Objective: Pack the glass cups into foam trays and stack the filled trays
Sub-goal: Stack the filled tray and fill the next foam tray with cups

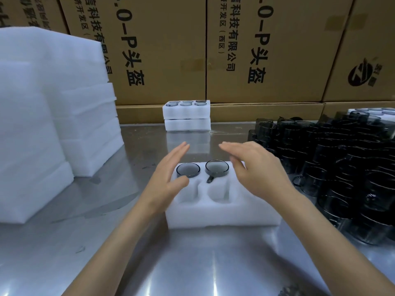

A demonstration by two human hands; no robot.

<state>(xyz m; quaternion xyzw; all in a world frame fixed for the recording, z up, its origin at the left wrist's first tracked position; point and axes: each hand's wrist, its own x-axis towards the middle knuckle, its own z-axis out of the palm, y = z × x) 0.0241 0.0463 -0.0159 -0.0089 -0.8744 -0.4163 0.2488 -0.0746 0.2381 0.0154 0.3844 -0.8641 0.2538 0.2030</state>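
Two glass cups (188, 170) sit in the far pockets of your foam tray (222, 216) on the desk (192, 263); two near pockets show empty; your left hand (168, 176) and right hand (256, 167) hover above it, fingers straight, holding nothing; two filled trays (187, 116) stand stacked behind.

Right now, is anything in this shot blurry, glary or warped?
Head view: the right hand and left hand are smeared by motion; the steel table throws bright streaky glare; the wide lens bows the cardboard boxes and foam stack; the dark cups merge into one murky mass.
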